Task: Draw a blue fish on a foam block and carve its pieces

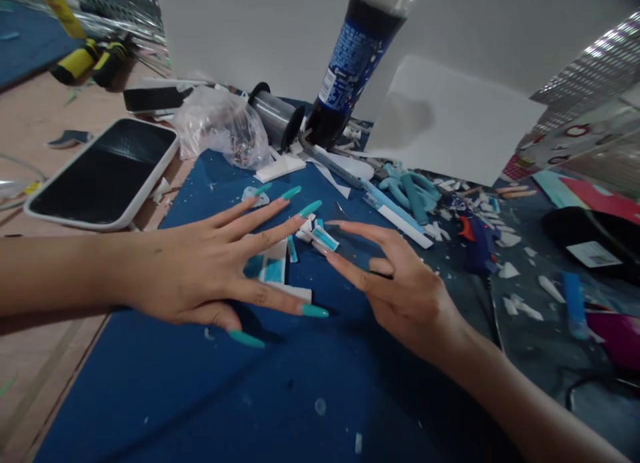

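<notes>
Spreading left hand (215,266) palm down, fanning fingers wide, gripping nothing, showing five teal nails (311,208). Pointing right hand (405,296) in from the lower right, parting thumb and forefinger slightly about a small blue-and-white strip (325,238); not managing to tell pinching from mere touching at this angle. Finding the strip between both hands, just beside the left middle fingertip, lying by a clump of white bits on the blue mat (200,383).

Calling, in judgement, for a light pinch along the strip's long edges, using finger pads rather than nail tips. Likely needing steady, well-spread left fingers, keeping long nails clear of the loose bits. Probably risking a scattered clump by dragging sideways; favouring a straight lift.

Counting outward: one blue-and-white card (274,271) partly under the left hand, one narrow blue strip (293,248) beside it. Farther out, noting one white-edged phone (105,173), one clear bag (220,123), one spool (275,116), one leaning bottle (345,63), one teal-handled tool (413,193), one apparent glue gun (480,243). Spotting two yellow-and-black handles (75,64) at far left. Giving up on white scraps (509,270): lying too many for counting.
</notes>
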A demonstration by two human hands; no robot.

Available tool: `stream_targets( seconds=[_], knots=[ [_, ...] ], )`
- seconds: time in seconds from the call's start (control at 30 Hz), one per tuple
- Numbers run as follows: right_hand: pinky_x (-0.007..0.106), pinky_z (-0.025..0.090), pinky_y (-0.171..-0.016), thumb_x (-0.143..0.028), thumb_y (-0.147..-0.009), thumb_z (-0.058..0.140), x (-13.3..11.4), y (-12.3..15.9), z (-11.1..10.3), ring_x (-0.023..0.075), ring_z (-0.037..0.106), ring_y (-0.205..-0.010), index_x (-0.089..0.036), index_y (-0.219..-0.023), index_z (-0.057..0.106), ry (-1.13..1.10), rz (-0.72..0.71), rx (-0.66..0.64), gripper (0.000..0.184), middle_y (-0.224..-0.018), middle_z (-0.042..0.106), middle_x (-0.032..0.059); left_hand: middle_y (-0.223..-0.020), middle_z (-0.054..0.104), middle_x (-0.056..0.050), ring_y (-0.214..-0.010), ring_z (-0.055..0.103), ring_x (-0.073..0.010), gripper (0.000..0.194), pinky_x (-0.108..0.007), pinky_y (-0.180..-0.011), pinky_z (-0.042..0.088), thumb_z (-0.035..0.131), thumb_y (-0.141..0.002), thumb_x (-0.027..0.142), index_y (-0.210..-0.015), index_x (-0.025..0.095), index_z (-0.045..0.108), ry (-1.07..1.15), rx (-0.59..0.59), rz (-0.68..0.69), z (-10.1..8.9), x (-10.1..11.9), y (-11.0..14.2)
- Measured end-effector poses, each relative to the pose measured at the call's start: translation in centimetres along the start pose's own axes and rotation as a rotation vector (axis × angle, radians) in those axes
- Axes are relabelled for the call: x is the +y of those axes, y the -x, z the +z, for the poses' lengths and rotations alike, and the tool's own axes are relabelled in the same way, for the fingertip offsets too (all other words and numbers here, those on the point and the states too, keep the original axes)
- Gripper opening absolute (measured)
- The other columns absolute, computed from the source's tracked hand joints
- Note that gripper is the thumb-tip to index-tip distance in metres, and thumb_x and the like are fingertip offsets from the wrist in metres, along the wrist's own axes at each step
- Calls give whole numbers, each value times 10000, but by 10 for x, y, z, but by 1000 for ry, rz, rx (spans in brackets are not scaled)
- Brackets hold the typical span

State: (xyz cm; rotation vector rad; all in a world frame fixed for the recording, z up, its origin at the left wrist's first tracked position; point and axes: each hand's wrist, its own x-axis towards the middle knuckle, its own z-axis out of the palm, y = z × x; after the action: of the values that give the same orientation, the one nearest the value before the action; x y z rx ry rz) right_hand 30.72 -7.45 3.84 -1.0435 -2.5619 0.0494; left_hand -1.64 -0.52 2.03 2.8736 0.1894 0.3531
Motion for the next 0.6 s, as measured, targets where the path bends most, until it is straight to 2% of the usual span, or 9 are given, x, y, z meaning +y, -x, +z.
stream_targets(
  seconds=[0.07, 0.13, 0.17, 0.23, 0.3, 0.4, 0.5, 0.6],
  knots=[
    [321, 696, -788, 102, -931, 452, -1, 0, 2, 311, 674, -1332, -263, -1457, 603, 3, -23, 21, 657, -1504, 564, 188, -1800, -156, 63, -1657, 61, -426, 569, -699, -1274, 55, 305, -1133, 675, -1678, 538, 214, -69, 55, -75, 2, 7, 4],
    [330, 699, -779, 115, -912, 450, 0, 1, 4, 298, 699, -1277, -262, -1465, 598, -1, -44, 33, 686, -1498, 568, 186, -1813, -74, 57, -1639, 232, -402, 547, -645, -1295, 149, 337, -1150, 602, -1680, 536, 217, -128, 68, -124, 3, 15, 8],
    [334, 701, -772, 118, -905, 443, 0, 2, 5, 296, 706, -1260, -264, -1473, 595, -9, -49, 33, 701, -1504, 566, 185, -1813, -86, 24, -1618, 292, -421, 550, -643, -1286, 230, 359, -1153, 551, -1688, 520, 232, -146, 45, -130, 4, 18, 10],
    [336, 704, -757, 116, -896, 430, 1, 3, 6, 315, 687, -1300, -284, -1500, 579, -24, -44, 3, 740, -1541, 549, 178, -1802, -132, -59, -1599, 316, -470, 635, -655, -1208, 423, 452, -1121, 387, -1711, 466, 231, -163, -18, -109, 4, 23, 10],
    [341, 708, -761, 109, -892, 418, -1, 4, 5, 342, 633, -1391, -321, -1525, 564, -24, -22, -51, 779, -1594, 519, 157, -1792, -151, -132, -1606, 267, -500, 761, -677, -1115, 527, 528, -1053, 239, -1725, 422, 222, -152, -59, -86, 4, 27, 8],
    [361, 711, -810, 73, -928, 402, -7, 5, 4, 327, 635, -1401, -368, -1540, 558, -38, 25, -141, 771, -1674, 475, 101, -1806, 19, -231, -1612, 235, -503, 731, -718, -1118, 508, 573, -1036, 199, -1701, 375, 327, -99, -48, -80, 6, 31, 1],
    [348, 708, -774, -32, -1010, 443, -13, 5, 5, 276, 749, -1218, -396, -1559, 544, -110, 81, -217, 666, -1725, 441, 44, -1757, 284, -267, -1618, 258, -467, 593, -706, -1170, 469, 571, -1074, 250, -1644, 356, 443, -25, -47, -69, 7, 32, -3],
    [336, 706, -738, -132, -1037, 543, -17, 6, 8, 259, 788, -1118, -470, -1605, 478, -146, 134, -234, 663, -1732, 437, 8, -1759, 307, -233, -1628, 264, -445, 586, -691, -1185, 468, 579, -1080, 261, -1641, 364, 446, 7, -40, -74, 6, 30, -2]
  ],
)
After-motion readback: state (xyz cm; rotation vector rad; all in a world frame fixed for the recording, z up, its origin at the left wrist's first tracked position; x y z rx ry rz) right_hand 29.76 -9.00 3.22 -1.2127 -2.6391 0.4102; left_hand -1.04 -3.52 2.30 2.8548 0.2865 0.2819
